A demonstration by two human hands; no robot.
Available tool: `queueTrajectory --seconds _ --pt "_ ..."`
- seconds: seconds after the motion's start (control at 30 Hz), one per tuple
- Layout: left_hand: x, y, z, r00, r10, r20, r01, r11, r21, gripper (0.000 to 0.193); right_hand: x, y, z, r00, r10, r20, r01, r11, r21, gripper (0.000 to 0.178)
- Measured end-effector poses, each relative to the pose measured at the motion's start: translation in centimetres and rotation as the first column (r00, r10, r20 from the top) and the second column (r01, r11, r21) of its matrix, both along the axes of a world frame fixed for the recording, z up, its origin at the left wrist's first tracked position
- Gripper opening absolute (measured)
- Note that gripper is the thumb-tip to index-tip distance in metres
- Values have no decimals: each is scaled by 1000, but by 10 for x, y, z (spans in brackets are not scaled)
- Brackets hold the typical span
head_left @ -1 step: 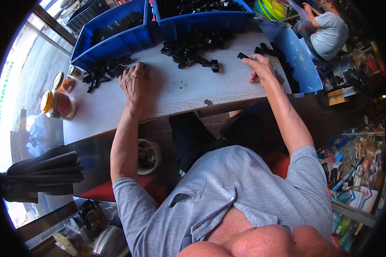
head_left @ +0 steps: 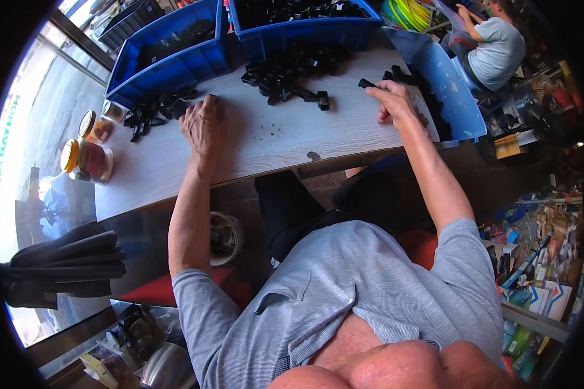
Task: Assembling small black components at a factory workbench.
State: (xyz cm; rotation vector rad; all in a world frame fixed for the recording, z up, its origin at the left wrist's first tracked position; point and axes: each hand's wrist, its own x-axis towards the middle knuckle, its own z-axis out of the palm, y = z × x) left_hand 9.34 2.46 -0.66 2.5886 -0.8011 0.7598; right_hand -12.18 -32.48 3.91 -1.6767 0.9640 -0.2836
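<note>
Black piece, small and blocky, is pinched between the thumb and fingers of the person's right hand, at the right side of a pale wooden table. That forearm slants up and leftward, the lower fingers curled inward. The left hand lies back-up at the table's left, fingers bent, forearm nearly vertical; whether it grips anything cannot be told. Beyond, 2 loose heaps of black parts lie before 2 blue bins.

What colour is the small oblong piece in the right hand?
Black; the head view best shows the small oblong piece in the right hand.
</note>
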Motion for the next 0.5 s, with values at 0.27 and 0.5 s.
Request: queueTrajectory --seconds 0.27,0.5 --pt "-1 4 -8 995 -102 -3 100 981 -167 14 24 -43 -5 981 -187 -46 179 973 -145 30" --pt "-8 0 -2 963 -265 36 268 952 -147 17 0 -99 -5 841 -541 10 541 839 -63 33"
